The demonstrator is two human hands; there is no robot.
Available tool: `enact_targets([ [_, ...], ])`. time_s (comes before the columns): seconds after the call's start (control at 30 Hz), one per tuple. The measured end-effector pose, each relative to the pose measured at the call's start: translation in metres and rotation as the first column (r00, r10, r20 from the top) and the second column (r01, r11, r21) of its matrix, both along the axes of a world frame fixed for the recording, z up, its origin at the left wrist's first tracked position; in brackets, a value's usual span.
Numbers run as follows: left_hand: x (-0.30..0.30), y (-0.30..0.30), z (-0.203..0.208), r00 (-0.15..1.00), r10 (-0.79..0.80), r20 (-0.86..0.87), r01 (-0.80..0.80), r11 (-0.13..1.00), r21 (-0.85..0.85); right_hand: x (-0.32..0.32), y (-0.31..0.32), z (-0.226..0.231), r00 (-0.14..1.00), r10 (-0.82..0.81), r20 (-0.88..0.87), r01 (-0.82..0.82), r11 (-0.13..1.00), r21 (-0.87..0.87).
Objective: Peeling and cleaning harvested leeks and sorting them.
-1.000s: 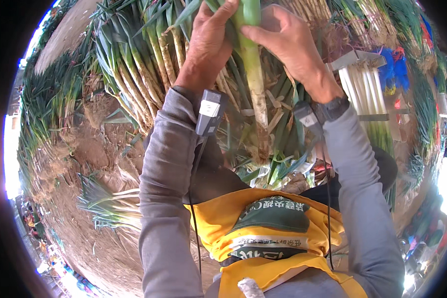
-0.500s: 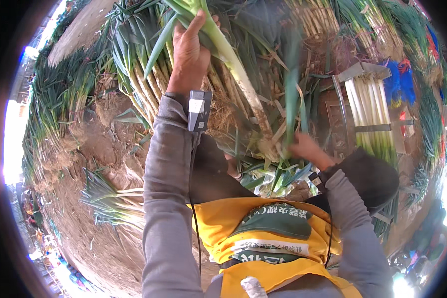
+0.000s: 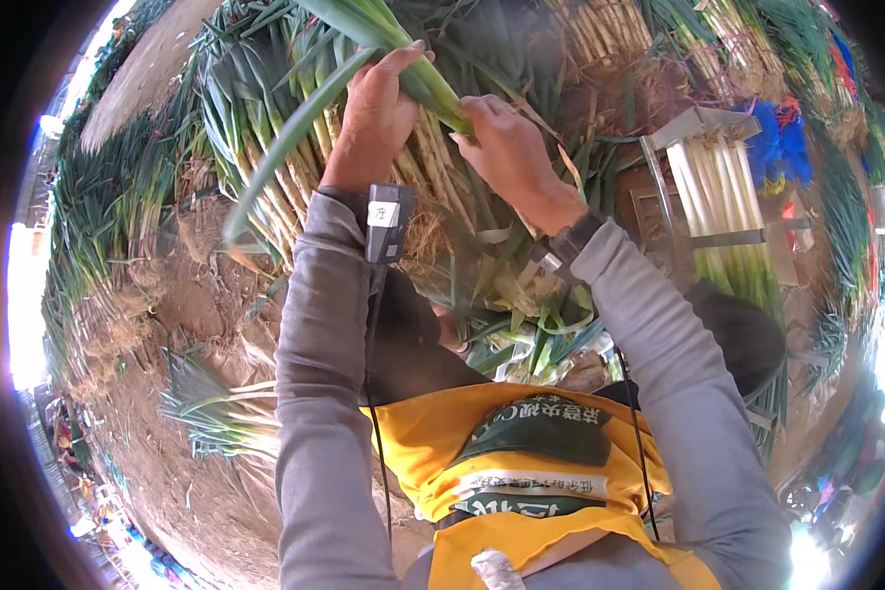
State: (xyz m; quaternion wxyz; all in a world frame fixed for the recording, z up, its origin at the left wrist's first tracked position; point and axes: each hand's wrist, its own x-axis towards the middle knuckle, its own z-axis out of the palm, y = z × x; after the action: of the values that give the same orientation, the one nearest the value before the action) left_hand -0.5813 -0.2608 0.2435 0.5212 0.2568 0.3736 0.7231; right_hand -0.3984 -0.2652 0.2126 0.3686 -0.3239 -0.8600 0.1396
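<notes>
A long leek (image 3: 431, 90) slants down from the top of the view, its green leaves uppermost. My left hand (image 3: 379, 110) is closed around it just under the leaves, and one long leaf droops to the left of that wrist. Farther down the stalk, my right hand (image 3: 514, 155) is closed on the same leek, thumb and fingers pressed against it. Below this hand, the lower stalk is largely hidden by the hand and forearm. Behind my left hand lies a heap of untrimmed leeks (image 3: 265, 157) with dirty stalks and roots.
At the right, a metal rack (image 3: 703, 125) holds white peeled leeks (image 3: 710, 187), with blue twine (image 3: 779, 147) beside it. Leaf scraps (image 3: 546, 344) lie between my legs. A small leek bunch (image 3: 221, 405) rests on the dirt ground (image 3: 167, 472) at left, and more leeks line both sides.
My right hand has moved up from beside the leek's root end to grip its stalk near my left hand. The long green leaf strip hanging above my right hand is gone from there.
</notes>
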Motion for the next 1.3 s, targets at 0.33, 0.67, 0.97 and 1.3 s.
enact_targets([
  [0.33,-0.008,-0.008,-0.033,0.969,-0.184,0.163,0.174,0.982,0.073,0.005,0.03,0.028,0.849,0.177,-0.498,-0.526,0.358,-0.771],
  [0.67,0.006,-0.015,0.004,0.998,-0.025,0.062,0.017,0.991,0.13,0.038,-0.016,0.041,0.836,0.209,-0.508,-0.543,0.459,-0.703],
  [0.97,-0.042,-0.009,0.021,0.994,0.109,-0.008,-0.102,0.951,0.291,0.154,-0.035,-0.072,0.93,0.311,0.199,-0.044,0.628,-0.777],
  [1.3,0.003,-0.014,0.016,1.0,0.017,0.003,-0.018,0.978,0.206,0.047,0.001,-0.001,0.924,0.133,-0.358,-0.324,0.77,-0.55],
])
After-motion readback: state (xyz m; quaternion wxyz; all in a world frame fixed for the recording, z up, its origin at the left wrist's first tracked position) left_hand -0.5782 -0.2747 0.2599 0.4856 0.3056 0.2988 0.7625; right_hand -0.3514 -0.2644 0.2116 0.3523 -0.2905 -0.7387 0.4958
